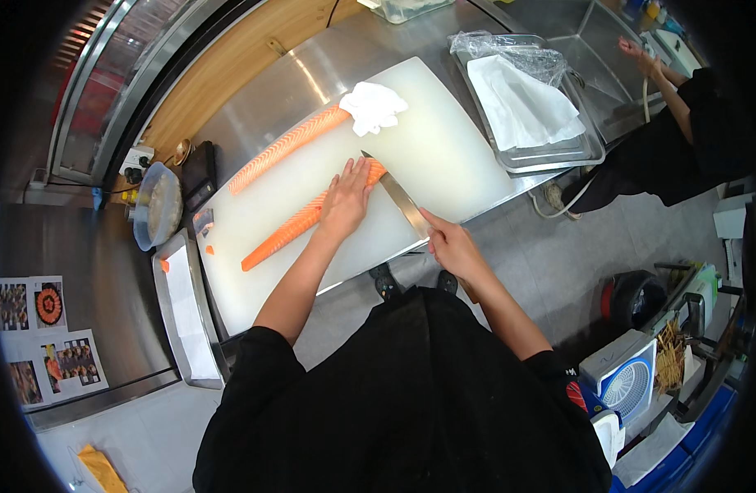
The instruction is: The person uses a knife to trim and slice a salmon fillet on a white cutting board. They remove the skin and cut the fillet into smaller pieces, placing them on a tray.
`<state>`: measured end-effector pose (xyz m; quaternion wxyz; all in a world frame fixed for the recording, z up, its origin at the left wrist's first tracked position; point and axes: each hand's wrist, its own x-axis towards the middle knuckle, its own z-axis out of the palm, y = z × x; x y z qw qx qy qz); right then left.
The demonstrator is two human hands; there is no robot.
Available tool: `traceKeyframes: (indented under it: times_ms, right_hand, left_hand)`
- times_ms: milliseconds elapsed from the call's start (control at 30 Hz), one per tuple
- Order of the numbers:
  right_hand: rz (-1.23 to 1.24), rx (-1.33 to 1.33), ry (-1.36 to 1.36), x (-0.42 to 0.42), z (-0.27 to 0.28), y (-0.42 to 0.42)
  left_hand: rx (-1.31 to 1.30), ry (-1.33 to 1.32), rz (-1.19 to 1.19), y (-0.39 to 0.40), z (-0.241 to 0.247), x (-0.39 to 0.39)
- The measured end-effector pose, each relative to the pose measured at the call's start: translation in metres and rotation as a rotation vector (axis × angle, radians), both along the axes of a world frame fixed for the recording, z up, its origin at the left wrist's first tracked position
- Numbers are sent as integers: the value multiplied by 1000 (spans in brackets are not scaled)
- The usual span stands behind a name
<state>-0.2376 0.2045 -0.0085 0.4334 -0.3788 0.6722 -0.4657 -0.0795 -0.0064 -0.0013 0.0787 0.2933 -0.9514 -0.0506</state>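
A long strip of salmon [288,230] lies at a slant across the white cutting board [458,154]. My left hand [346,200] presses flat over it near its thicker end, holding it to the board. In my right hand [453,243] is the handle of a long knife [405,203], the forefinger stretched along the back of the blade. The blade crosses the end of the strip just right of my left fingertips; how deep it sits cannot be seen. Farther back rests a second salmon strip [288,148], its upper end meeting a crumpled white cloth or paper towel [373,106].
Salmon scraps [203,222] lie at the board's left edge, near a metal tray lined with white paper [187,302]. Right of the board stands another metal tray [553,161] with paper and plastic film. Another person [679,111] stands by the sink [609,58] at the right.
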Motion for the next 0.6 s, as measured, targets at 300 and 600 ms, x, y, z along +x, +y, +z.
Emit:
traceKeyframes:
  times_ms: [300, 600]
  right_hand:
    - [23, -14, 52, 10, -3, 17]
    - [17, 27, -19, 19, -7, 23]
  left_hand:
    - [-3, -1, -4, 1, -2, 2]
    - [62, -19, -7, -1, 1, 0]
